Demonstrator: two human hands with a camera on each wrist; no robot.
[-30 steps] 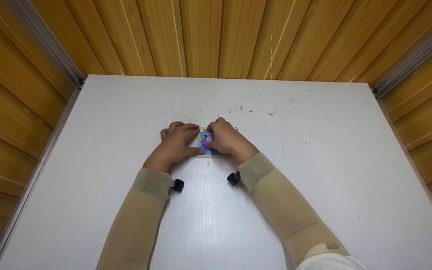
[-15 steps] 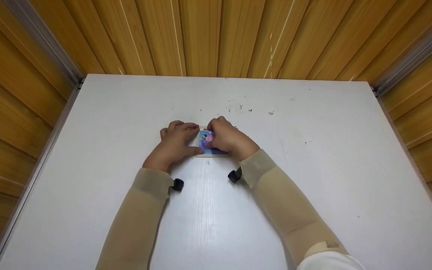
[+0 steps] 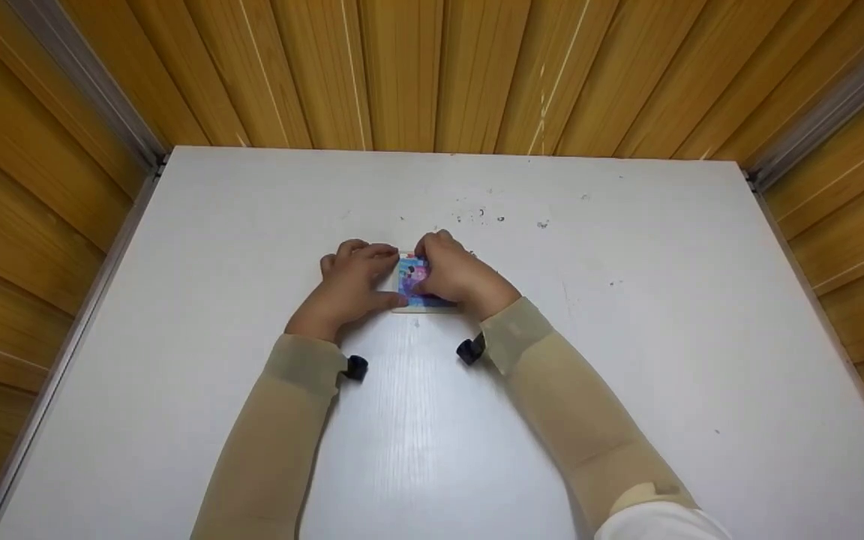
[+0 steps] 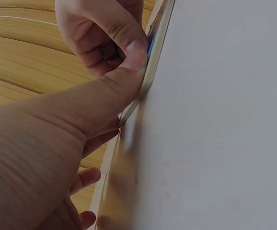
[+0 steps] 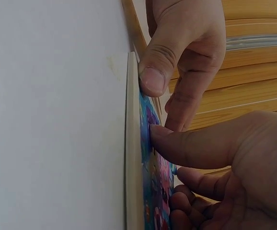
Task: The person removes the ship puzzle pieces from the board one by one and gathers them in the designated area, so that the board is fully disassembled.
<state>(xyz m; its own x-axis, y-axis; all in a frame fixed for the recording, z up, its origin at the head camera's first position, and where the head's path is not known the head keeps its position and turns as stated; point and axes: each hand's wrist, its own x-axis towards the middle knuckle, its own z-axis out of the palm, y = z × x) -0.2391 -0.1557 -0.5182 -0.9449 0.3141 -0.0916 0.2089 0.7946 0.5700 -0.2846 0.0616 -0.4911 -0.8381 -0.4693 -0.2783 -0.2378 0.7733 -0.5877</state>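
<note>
A small flat wooden puzzle (image 3: 409,280) with a pale frame and a blue, purple and pink picture lies on the white table. My left hand (image 3: 348,291) grips its left side, thumb at the near corner and index finger at the far corner. From the right, my right hand (image 3: 463,279) covers much of the picture. In the right wrist view, the right thumb (image 5: 184,146) presses on the picture and the curled index finger touches farther along it. Whether a separate piece sits between them is hidden.
The white table (image 3: 177,247) carries small dark marks (image 3: 481,216) beyond the hands. Wood-patterned walls (image 3: 402,75) close off the back and both sides. A small black device (image 3: 357,367) sits at each wrist.
My right hand shifts very slightly to the right and away, with its thumb still on the picture. The left hand and the puzzle stay practically in place.
</note>
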